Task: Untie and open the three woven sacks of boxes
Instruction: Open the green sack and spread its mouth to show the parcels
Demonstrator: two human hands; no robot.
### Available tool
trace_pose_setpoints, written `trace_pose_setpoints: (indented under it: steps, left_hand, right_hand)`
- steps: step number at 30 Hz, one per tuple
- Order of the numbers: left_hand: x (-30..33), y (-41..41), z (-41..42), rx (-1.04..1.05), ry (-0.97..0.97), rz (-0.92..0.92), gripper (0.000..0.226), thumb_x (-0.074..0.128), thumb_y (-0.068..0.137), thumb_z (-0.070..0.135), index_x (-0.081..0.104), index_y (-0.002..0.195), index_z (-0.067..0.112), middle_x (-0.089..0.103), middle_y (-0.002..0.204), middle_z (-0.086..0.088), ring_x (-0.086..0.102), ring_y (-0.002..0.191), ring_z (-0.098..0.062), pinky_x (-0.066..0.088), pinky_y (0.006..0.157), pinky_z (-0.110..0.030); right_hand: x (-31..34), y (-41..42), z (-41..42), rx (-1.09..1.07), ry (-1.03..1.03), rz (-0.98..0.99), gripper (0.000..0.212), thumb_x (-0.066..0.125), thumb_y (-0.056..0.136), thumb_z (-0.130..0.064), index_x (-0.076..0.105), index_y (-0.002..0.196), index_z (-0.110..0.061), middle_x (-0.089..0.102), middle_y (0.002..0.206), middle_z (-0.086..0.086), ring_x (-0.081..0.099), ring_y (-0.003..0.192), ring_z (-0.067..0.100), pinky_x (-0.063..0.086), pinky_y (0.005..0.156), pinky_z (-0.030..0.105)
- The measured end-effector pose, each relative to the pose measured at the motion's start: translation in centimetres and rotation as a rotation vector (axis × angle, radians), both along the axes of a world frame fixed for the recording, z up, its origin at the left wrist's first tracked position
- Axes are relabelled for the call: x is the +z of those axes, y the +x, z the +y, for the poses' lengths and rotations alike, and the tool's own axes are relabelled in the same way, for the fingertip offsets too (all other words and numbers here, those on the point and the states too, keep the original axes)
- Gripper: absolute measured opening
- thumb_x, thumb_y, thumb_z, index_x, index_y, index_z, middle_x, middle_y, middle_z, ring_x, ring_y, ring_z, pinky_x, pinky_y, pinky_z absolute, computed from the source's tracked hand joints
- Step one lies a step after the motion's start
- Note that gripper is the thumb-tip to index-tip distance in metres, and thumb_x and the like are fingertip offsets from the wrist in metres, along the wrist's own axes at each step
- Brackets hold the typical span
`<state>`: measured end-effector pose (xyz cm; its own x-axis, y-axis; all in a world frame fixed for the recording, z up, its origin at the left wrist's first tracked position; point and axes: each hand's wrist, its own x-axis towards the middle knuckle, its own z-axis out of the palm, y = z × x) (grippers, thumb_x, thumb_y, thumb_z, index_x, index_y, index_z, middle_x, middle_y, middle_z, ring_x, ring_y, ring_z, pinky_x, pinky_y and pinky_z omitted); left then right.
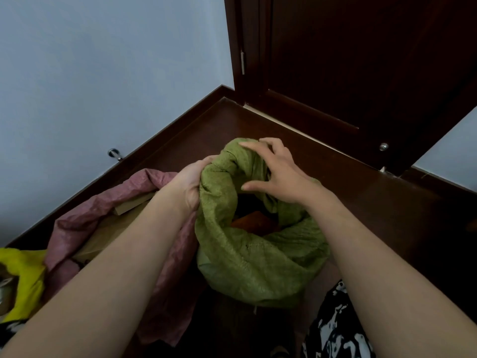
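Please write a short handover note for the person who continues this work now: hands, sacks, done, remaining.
Left hand: gripping the left rim of the green woven sack.
Right hand: fingers spread on the far rim, no firm grip visible.
Green sack: mouth already partly open, an orange-brown box visible inside.
Pink woven sack, to the left: open, cardboard box showing.
Yellow woven sack, far left: appears open, mostly out of view.
Left: finish widening the green sack; check the yellow one.
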<state>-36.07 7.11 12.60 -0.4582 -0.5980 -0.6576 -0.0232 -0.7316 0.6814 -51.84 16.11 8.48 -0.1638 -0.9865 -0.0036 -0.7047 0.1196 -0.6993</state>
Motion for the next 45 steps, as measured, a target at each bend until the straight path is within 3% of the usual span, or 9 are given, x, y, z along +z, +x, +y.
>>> trace_pose_setpoints:
  steps: [4, 9, 17, 24, 27, 32, 38, 42, 45]
  left_hand:
    - [-0.3, 0.9, -0.3, -0.202, 0.01, -0.078, 0.032, 0.047, 0.092, 0.025, 0.066, 0.076, 0.005, 0.062, 0.067, -0.007, 0.061, 0.053, -0.019, 0.054, 0.056, -0.027]
    - [0.1, 1.4, -0.2, -0.537, -0.283, -0.184, 0.046, 0.071, 0.077, 0.04, 0.065, 0.111, 0.011, 0.07, 0.111, -0.013, 0.069, 0.096, -0.025, 0.056, 0.085, -0.04]
    - [-2.2, 2.1, -0.5, -0.298, -0.832, -0.416, 0.014, 0.065, 0.089, 0.014, 0.074, 0.093, 0.005, 0.073, 0.086, -0.011, 0.07, 0.074, -0.018, 0.059, 0.072, -0.03]
    - [-3.2, 1.6, -0.6, -0.052, -0.252, -0.213, 0.025, 0.041, 0.101, 0.013, 0.064, 0.093, 0.004, 0.064, 0.084, -0.012, 0.062, 0.075, -0.021, 0.053, 0.076, -0.036]
    - [-2.7, 2.0, -1.2, 0.109, -0.076, -0.118, 0.016, 0.041, 0.099, 0.012, 0.056, 0.096, 0.013, 0.061, 0.075, -0.008, 0.06, 0.065, -0.018, 0.054, 0.062, -0.033]
    - [-1.9, 2.7, -1.2, 0.256, 0.027, 0.036, 0.021, 0.036, 0.099, 0.009, 0.057, 0.096, 0.012, 0.066, 0.057, -0.01, 0.065, 0.048, -0.021, 0.054, 0.043, -0.03]
    - [-1.7, 3.7, -1.5, 0.17, 0.021, 0.092, 0.03, 0.063, 0.087, 0.032, 0.059, 0.105, 0.008, 0.068, 0.094, -0.012, 0.067, 0.088, -0.028, 0.052, 0.089, -0.045]
    - [-1.8, 4.4, -1.3, 0.025, -0.055, 0.026, 0.021, 0.064, 0.087, 0.021, 0.066, 0.098, 0.004, 0.069, 0.096, -0.014, 0.069, 0.085, -0.025, 0.057, 0.081, -0.043]
    - [-2.6, 5.6, -1.8, 0.046, -0.095, -0.115, 0.021, 0.062, 0.09, 0.017, 0.066, 0.102, 0.0, 0.069, 0.099, -0.019, 0.071, 0.084, -0.027, 0.06, 0.067, -0.04]
  right_hand:
    - [-0.3, -0.9, -0.8, -0.045, -0.102, -0.003, 0.008, 0.059, 0.093, -0.03, 0.065, 0.095, -0.026, 0.051, 0.117, -0.007, 0.049, 0.11, 0.016, 0.044, 0.095, 0.037]
    - [0.6, -1.4, -0.8, -0.112, -0.042, -0.076, 0.034, 0.048, 0.099, -0.026, 0.054, 0.076, -0.002, 0.047, 0.068, 0.0, 0.043, 0.061, 0.011, 0.035, 0.06, 0.027]
    - [-0.2, -2.1, -1.6, -0.293, 0.048, -0.252, 0.04, 0.041, 0.102, -0.033, 0.049, 0.073, -0.006, 0.042, 0.062, 0.004, 0.043, 0.057, 0.021, 0.035, 0.058, 0.032]
    - [-1.7, -3.2, -2.9, -0.452, -0.08, -0.413, 0.029, 0.059, 0.087, -0.052, 0.065, 0.094, -0.024, 0.069, 0.09, 0.003, 0.066, 0.084, 0.018, 0.055, 0.081, 0.037]
    - [-1.6, -4.0, -2.8, -0.609, -0.165, -0.184, 0.033, 0.062, 0.088, -0.047, 0.062, 0.103, -0.018, 0.061, 0.08, -0.004, 0.06, 0.075, 0.009, 0.05, 0.07, 0.024]
    - [-1.2, -5.3, -1.9, -0.651, -0.037, -0.083, 0.05, 0.047, 0.087, -0.066, 0.055, 0.104, -0.02, 0.059, 0.108, 0.004, 0.056, 0.11, 0.026, 0.048, 0.091, 0.043]
    - [0.8, -4.3, 0.7, -0.209, 0.517, -0.022, 0.102, 0.075, 0.068, -0.057, 0.013, 0.146, -0.036, 0.014, 0.152, 0.009, 0.027, 0.137, 0.035, 0.036, 0.105, 0.05]
    - [-1.0, -5.2, 1.1, -0.246, 0.615, -0.127, 0.038, 0.063, 0.09, -0.035, 0.05, 0.124, -0.023, 0.053, 0.129, 0.01, 0.062, 0.102, 0.027, 0.058, 0.078, 0.046]
    - [-1.6, -6.2, 0.8, -0.355, 0.582, -0.489, 0.033, 0.05, 0.099, -0.028, 0.049, 0.128, -0.014, 0.063, 0.115, 0.012, 0.065, 0.1, 0.029, 0.059, 0.074, 0.048]
